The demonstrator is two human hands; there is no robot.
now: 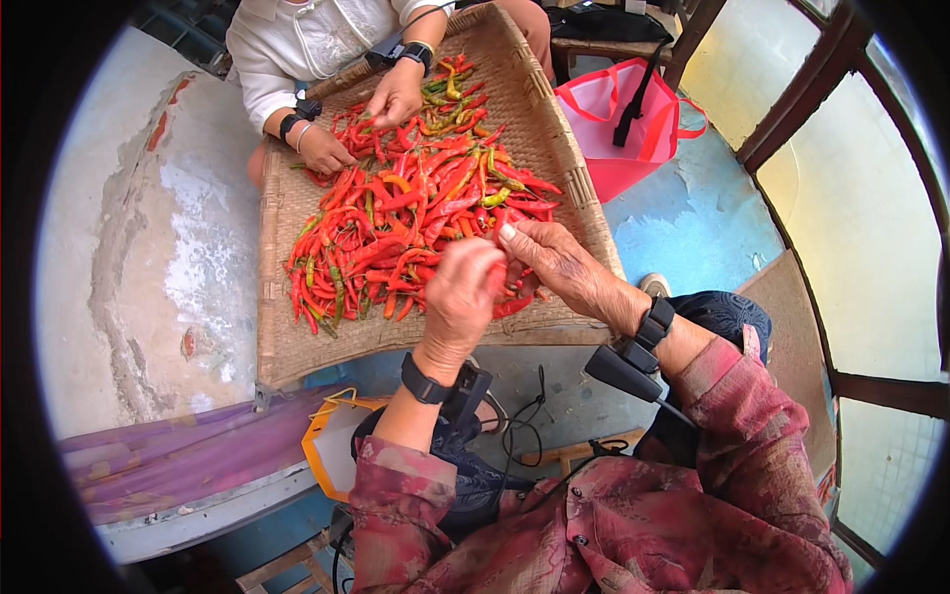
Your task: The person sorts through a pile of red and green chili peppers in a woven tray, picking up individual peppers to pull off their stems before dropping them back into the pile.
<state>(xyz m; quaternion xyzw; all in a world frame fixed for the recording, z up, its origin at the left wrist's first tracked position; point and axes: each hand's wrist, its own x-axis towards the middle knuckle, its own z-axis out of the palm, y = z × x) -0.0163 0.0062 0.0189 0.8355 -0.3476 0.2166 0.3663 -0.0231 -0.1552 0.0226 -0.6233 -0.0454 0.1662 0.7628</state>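
Note:
Red chili peppers (396,213), some of them green or yellowish, lie heaped on a woven tray (297,361) in front of me. Over the near right part of the heap, my left hand (461,289) is curled closed and blurred by motion. Red shows at its fingertips, but I cannot make out what they hold. Close beside it, my right hand (566,265) pinches a red chili pepper between thumb and fingers, partly hidden by the hands. Across the tray, another person's hands (398,96) are among the peppers.
A pink bag (628,119) with red handles stands right of the tray. A worn pale surface (148,247) lies at left, with purple cloth (198,455) along its near edge. An orange-edged bag (327,450) and a black cable (515,426) are below. Framed glass panels (861,188) rise at right.

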